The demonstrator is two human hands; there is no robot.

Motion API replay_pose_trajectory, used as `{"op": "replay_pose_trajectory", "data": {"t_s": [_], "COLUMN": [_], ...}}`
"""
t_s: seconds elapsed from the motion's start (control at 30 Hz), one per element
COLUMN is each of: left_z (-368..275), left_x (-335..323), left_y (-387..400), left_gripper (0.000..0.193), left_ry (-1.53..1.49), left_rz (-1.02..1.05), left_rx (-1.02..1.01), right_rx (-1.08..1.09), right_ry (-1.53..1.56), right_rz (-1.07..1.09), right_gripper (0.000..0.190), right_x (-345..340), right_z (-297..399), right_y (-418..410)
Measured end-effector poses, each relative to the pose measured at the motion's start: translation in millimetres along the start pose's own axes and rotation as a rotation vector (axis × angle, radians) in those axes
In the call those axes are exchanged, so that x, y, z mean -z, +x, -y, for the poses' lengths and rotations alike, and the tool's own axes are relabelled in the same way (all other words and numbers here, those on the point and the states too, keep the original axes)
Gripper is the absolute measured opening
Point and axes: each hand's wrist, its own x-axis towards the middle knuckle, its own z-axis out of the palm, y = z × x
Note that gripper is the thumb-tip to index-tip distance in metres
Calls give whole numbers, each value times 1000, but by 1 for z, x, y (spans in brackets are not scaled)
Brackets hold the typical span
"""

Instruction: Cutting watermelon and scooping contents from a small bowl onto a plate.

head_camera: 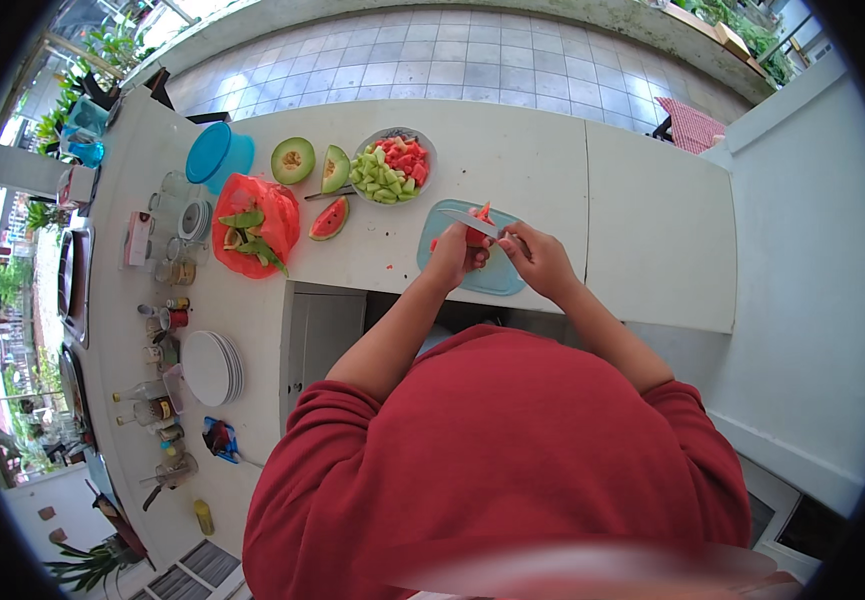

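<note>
My left hand (450,255) grips a piece of red watermelon (476,234) above a light blue cutting board (503,281). In my right hand (541,259) is a knife (473,220), its blade pointing left across the watermelon piece. My fingers hide part of the fruit. Left of the board, a patterned plate (433,150) holds melon cubes (382,177) and watermelon cubes (407,156). Beside it lie a halved melon (293,160), a melon wedge (335,168) and a watermelon wedge (329,218). A dark-handled utensil (327,193) lies partly under the plate's edge.
A red plastic bag (282,214) with rinds (252,236) stands left, near a blue lidded container (218,157). Stacked white plates (211,367), glass jars (177,271) and bottles (143,411) line the left counter. The counter's front edge runs close to my body; a white wall (800,262) rises right.
</note>
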Motion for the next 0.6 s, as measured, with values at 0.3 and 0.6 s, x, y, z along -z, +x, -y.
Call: {"op": "replay_pose_trajectory", "data": {"t_s": [0.3,0.6], "left_z": [5,-29], "left_x": [21,105], "left_y": [-10,-71], "left_gripper": [35,32], "left_ry": [26,-137], "left_rz": [-81,-251], "left_rx": [-108,-305], "right_rx": [138,385], "right_ry": [-151,-71], "right_rz": [-35,461], "right_gripper": [26,45], "right_x": [-12,-72], "right_z": [8,93], "right_y": [12,83]}}
